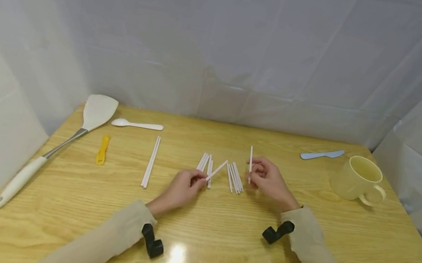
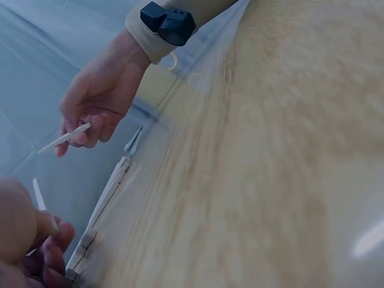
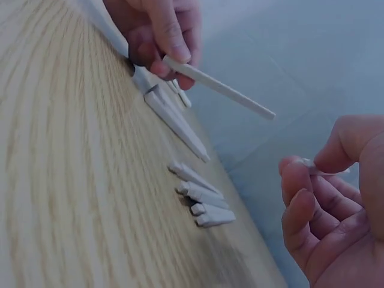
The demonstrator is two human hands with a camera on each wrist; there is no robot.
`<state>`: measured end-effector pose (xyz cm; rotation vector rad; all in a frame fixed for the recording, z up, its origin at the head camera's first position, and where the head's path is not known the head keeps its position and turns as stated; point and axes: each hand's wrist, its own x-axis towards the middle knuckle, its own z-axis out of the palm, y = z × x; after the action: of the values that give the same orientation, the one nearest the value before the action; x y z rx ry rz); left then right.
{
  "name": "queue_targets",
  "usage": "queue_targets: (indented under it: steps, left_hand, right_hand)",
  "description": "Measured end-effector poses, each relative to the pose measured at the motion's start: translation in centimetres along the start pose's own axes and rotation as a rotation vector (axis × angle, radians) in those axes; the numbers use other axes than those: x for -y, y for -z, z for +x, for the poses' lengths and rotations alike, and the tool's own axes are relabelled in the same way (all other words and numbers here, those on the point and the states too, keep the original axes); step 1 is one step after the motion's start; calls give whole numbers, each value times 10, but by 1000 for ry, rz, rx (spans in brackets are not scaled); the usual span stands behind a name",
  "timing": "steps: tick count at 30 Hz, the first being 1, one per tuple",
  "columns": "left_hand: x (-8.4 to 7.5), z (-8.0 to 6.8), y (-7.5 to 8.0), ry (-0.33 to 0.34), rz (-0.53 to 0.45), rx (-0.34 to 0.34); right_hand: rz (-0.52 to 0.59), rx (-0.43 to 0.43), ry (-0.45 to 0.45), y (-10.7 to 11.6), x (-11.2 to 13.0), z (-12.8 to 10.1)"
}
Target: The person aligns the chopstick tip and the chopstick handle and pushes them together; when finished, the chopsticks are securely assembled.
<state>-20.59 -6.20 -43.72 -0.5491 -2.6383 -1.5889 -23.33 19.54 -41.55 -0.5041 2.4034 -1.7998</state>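
I see my left hand (image 1: 182,188) pinching one white stick (image 1: 216,170) between thumb and fingertips, the stick slanting up and away to the right of the grip. My right hand (image 1: 267,181) pinches a second white stick (image 1: 250,158), which stands nearly upright above its fingers. Between the two grips, loose sticks lie on the wooden table (image 1: 219,242) in two small bundles: one bundle (image 1: 205,163) just beyond my left fingertips, the other bundle (image 1: 235,177) just left of my right hand. A long pair of sticks (image 1: 151,161) lies farther left of my left grip. Well to the right of my right hand stands a pale yellow mug (image 1: 357,178); what I see of its inside holds nothing.
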Motion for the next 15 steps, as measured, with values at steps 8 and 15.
queue_targets:
  steps: [8, 15]
  left_hand:
    - [-4, -6, -6, -95, 36, 160]
    - [-6, -9, -9, -128, 45, 240]
  right_hand:
    - [114, 16, 16, -5, 10, -2]
    - [66, -18, 89, -12, 18, -3]
